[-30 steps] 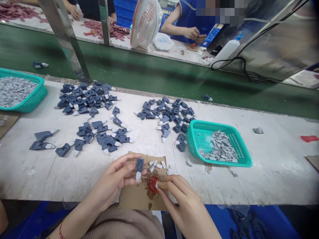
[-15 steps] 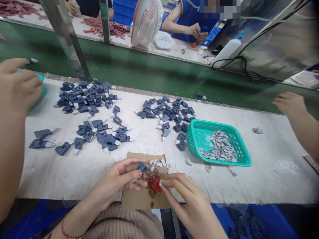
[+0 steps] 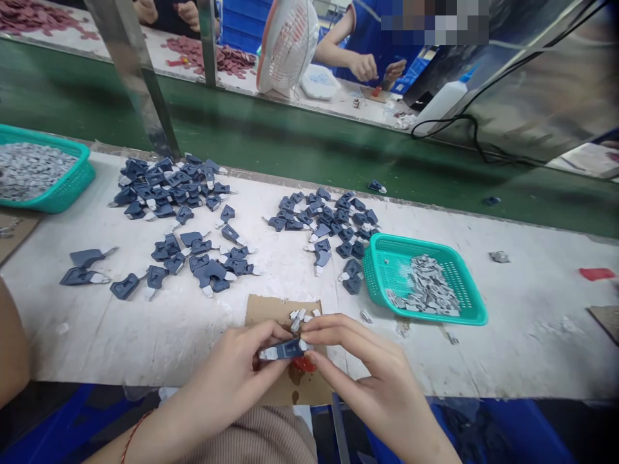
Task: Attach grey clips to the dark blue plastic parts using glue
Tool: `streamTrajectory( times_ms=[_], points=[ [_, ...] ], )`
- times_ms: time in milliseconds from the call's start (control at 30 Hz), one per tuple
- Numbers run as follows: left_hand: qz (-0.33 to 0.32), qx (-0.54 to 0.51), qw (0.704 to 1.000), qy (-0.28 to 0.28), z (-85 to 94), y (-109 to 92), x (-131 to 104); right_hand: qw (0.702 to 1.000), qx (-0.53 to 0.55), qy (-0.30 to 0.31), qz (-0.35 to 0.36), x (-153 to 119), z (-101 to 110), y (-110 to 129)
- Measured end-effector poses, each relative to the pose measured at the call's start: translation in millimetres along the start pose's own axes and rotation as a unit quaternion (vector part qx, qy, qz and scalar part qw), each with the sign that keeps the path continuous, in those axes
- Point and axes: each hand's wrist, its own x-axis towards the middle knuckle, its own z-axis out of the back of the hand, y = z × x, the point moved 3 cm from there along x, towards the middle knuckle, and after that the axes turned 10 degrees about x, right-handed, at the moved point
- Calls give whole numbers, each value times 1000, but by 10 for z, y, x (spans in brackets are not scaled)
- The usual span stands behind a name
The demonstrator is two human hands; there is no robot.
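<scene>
Between the fingers of my left hand point(image 3: 235, 361) is a dark blue plastic piece point(image 3: 291, 348) with a pale grey tip on its left end. My right hand point(image 3: 360, 354) pinches a small whitish piece point(image 3: 304, 345) against the right end of the blue piece. Just below them, partly covered by my fingers, lies a small red dish point(image 3: 305, 365) with a glossy surface. It rests on a stained cardboard sheet point(image 3: 264, 310). Several small grey-white pieces point(image 3: 296, 318) lie on the cardboard beyond my fingers.
Heaps of blue pieces point(image 3: 164, 187) lie at left and centre point(image 3: 333, 216). A green basket point(image 3: 476, 303) of grey bits stands at right, another basket point(image 3: 72, 193) at far left. Beyond runs a green belt point(image 3: 232, 125) with blue pieces; co-workers sit across it near a fan point(image 3: 287, 48).
My right hand has moved the small piece from the red dish up to the blue piece, which my left hand has turned. Co-workers' hands at both sides have withdrawn; another blue piece shows on the belt.
</scene>
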Motion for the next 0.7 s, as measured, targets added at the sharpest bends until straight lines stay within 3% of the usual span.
streamTrajectory(
  times_ms=[467, 700],
  points=[
    [2, 47, 999, -26, 22, 35, -26, 999, -9, 39, -3, 67, -101, 32],
    [-15, 92, 995, -32, 24, 44, -39, 998, 42, 41, -31, 81, -115, 4]
  ],
)
